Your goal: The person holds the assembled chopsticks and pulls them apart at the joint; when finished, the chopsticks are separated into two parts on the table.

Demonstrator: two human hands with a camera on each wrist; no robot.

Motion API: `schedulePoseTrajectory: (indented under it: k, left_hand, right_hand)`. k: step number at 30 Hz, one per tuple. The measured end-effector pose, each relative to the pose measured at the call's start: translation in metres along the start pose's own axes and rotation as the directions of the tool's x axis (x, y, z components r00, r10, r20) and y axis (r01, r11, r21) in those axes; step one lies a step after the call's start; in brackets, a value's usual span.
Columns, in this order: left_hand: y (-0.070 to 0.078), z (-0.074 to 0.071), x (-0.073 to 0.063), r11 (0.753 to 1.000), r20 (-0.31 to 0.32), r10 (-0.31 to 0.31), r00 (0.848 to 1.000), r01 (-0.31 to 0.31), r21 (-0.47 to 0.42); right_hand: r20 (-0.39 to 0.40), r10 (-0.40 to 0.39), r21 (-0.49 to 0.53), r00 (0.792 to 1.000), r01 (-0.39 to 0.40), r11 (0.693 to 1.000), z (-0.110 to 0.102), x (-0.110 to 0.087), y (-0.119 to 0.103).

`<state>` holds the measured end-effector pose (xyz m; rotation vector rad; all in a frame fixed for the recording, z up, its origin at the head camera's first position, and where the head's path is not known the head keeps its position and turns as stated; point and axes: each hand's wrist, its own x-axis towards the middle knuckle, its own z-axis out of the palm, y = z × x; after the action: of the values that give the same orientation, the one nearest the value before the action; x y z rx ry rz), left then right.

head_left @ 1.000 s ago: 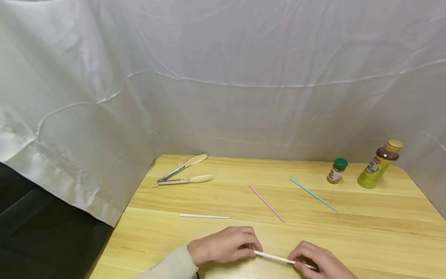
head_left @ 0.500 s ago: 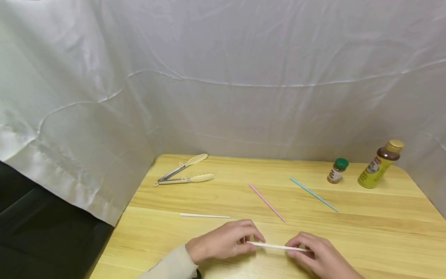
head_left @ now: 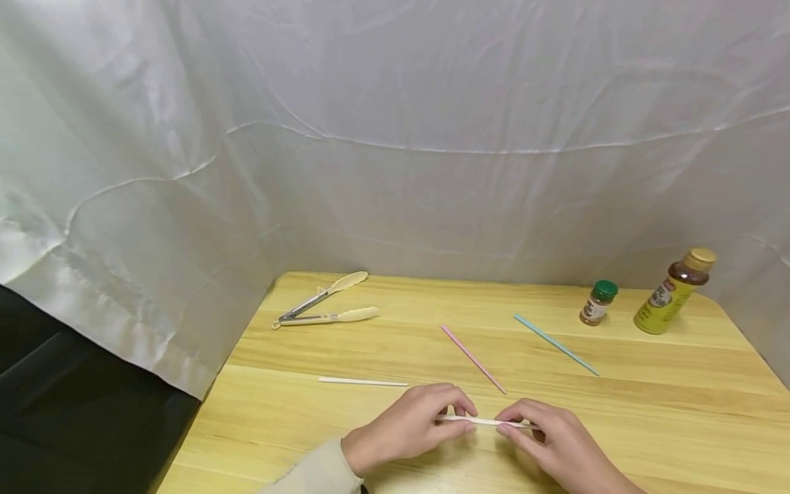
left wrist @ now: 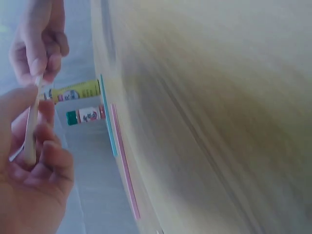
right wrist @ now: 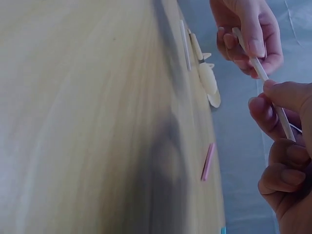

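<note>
Between my two hands runs a white chopstick (head_left: pixel 486 421), roughly level above the front of the table. The left hand (head_left: pixel 420 425) pinches its left part between thumb and fingers, and the right hand (head_left: pixel 555 439) pinches the right part. Only a short stretch of the stick shows between the fingertips. In the left wrist view the chopstick's thick end (left wrist: pixel 30 148) lies across the curled left fingers. The right wrist view shows the same chopstick (right wrist: pixel 260 69) passing from one hand to the other. A second white chopstick (head_left: pixel 363 381) lies just beyond the left hand.
A pink chopstick (head_left: pixel 473 359) and a blue chopstick (head_left: pixel 555 344) lie slantwise beyond the hands. Spread tongs (head_left: pixel 358 315) rest at the back left. At the back right stand a green-capped spice jar (head_left: pixel 596 305) and a yellow-labelled bottle (head_left: pixel 666 298). Grey cloth (head_left: pixel 432 206) hangs behind the table.
Both hands have moved farther from the person with the white chopstick and have come closer together along it. The stick now shows less between them. The things on the table have stayed put.
</note>
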<state>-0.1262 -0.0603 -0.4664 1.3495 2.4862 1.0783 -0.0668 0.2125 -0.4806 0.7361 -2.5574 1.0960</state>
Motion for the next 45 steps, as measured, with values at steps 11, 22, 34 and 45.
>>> schedulePoseTrajectory:
  k: [11, 22, 34, 45]
  left_hand:
    - [0.005, 0.005, 0.001, 0.999, -0.099, -0.032, 0.995, 0.032, 0.0]
    - [0.007, 0.006, 0.0, 0.999, -0.131, -0.042, 0.991, 0.037, -0.039]
    - [0.006, 0.005, -0.001, 0.997, -0.164, -0.016, 0.986, 0.004, -0.072]
    - [0.007, 0.005, -0.003, 0.997, -0.159, -0.006, 0.987, -0.006, -0.073]
  right_hand:
    - [-0.057, -0.009, -0.02, 0.998, 0.007, 1.0, 0.004, 0.01, -0.007]
    - [-0.098, -0.09, 0.004, 0.991, 0.09, 0.996, 0.001, 0.015, -0.005]
    - [-0.086, -0.113, 0.12, 0.99, 0.123, 0.985, -0.002, 0.015, -0.003]
    - [-0.078, -0.175, 0.125, 0.981, 0.184, 0.975, -0.004, 0.015, -0.001]
